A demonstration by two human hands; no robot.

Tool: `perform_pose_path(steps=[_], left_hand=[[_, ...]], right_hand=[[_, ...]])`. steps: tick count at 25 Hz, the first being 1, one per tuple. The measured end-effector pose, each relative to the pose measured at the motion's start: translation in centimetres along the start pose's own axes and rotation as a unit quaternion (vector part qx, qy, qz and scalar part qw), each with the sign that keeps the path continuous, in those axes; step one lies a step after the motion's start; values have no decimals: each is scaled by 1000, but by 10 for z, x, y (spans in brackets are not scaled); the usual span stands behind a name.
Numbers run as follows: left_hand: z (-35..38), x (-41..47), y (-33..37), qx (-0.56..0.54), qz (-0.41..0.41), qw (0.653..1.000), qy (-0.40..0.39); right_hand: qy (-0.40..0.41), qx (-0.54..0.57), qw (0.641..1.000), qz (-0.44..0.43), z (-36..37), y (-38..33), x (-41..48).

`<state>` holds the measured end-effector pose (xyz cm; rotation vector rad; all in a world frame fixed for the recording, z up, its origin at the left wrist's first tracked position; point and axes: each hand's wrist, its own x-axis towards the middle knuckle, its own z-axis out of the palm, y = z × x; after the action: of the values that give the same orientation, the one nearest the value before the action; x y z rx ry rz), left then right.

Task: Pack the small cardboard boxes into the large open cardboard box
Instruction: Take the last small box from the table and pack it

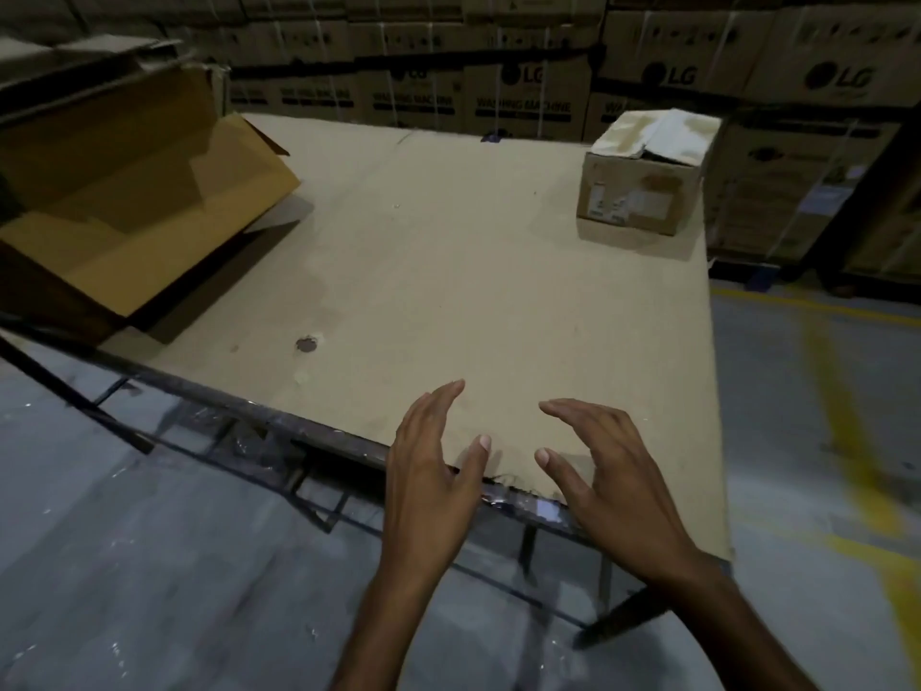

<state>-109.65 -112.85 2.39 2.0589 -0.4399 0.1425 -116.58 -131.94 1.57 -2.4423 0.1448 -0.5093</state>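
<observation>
One small box sits at the desk's far right corner, well apart from the large open box at far left (tipped, its opening facing the desk). Left hand and right hand hover over the near edge, palms inward, fingers spread and empty, probably readied for a two-handed grasp.

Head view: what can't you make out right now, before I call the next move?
- Large box: its left part is cut off by the frame edge, and its near wall hides the bottom, so any contents are unknown.
- Small box: label print is too small and blurred to read; its far sides are hidden.
- Left hand and right hand: open and empty, but whether they touch the table is unclear.
</observation>
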Motion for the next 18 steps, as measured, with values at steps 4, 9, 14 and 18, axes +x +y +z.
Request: perform_pose_path(steps=[4,9,14,18], left_hand=[[52,0,42,-27,-16,999,27],[162,13,109,-43,-34,996,74],[232,29,153,-36,-32,998,41],[252,77,163,-41,-20,998,35]], right_hand=[[13,7,1000,-1,-54,53,-6],[-11,12,999,-27,-128,142,9],[-15,34,999,-23,-180,206,38],[18,46,999,-24,-195,230,78]])
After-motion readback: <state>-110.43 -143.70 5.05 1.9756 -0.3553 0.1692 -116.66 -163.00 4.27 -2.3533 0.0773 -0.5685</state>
